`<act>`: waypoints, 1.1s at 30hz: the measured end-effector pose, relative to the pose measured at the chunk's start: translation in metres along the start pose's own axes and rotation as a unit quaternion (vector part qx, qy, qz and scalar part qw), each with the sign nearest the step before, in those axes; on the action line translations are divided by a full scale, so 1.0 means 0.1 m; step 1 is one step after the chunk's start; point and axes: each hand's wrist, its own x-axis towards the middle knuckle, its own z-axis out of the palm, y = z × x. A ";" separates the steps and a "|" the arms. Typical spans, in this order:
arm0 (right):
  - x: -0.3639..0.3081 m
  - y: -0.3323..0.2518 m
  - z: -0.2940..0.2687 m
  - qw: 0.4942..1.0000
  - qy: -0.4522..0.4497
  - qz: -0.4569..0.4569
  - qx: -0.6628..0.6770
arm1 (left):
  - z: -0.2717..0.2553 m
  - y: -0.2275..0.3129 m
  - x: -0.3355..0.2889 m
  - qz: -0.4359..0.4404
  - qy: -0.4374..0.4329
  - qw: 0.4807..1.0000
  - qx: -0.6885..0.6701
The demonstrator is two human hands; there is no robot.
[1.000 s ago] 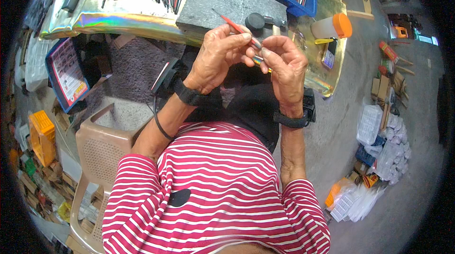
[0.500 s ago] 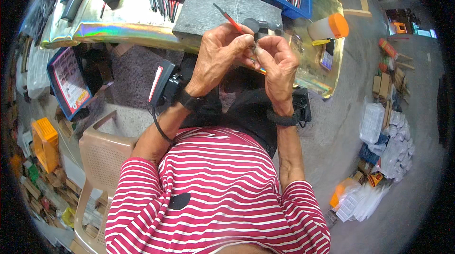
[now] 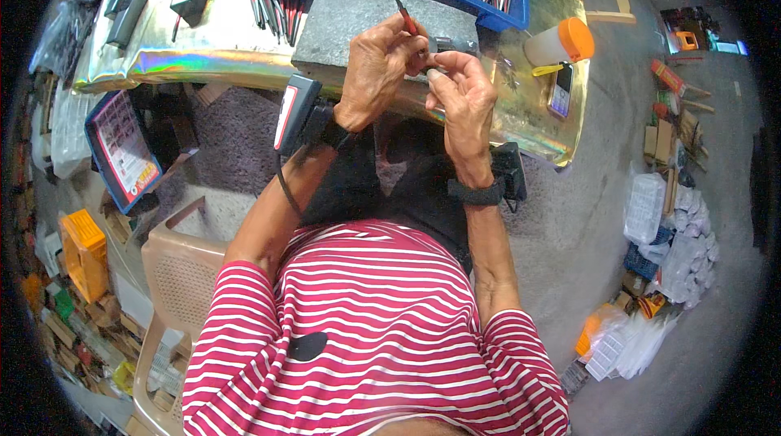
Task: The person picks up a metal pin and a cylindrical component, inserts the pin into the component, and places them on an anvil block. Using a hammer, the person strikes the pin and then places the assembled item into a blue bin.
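We see a thin red-handled tool [image 3: 404, 15] pinched in the fingers of the left hand [image 3: 376, 70], its handle slanting up and to the left above the knuckles. Just to its right, the right hand [image 3: 462, 93] pinches a small dark part [image 3: 446, 45] between thumb and fingertips, and the two hands meet there, fingertips touching or nearly so. Both hands are closed in a grasp, held over the near edge of a grey stone slab [image 3: 342, 21] that lies on a shiny, rainbow-coloured table [image 3: 203, 62]. Each wrist carries a black band, and the left one has a small black device with a red-and-white face [image 3: 294, 115] strapped on.

Beyond the slab, at the far side of the table, stands a blue tray [image 3: 512, 13] full of more red and black tools. To the right of the hands lie a white jar with an orange lid [image 3: 560, 41] on its side and, near it, a small phone [image 3: 560, 88]. Loose tools [image 3: 272, 1] lie left of the slab. A beige plastic chair [image 3: 175, 273] stands at the near left, below the table.
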 end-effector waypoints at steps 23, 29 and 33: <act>-0.25 0.30 -0.67 0.975 0.066 0.048 -0.207 | 0.01 -0.13 0.12 -0.015 -0.002 0.999 0.052; -0.22 0.30 -0.63 0.979 0.002 0.092 -0.180 | 0.01 -0.15 0.12 0.022 -0.004 0.994 0.104; -0.19 0.24 -0.57 0.984 -0.042 0.174 0.001 | -0.02 -0.15 0.14 0.077 -0.035 0.982 0.167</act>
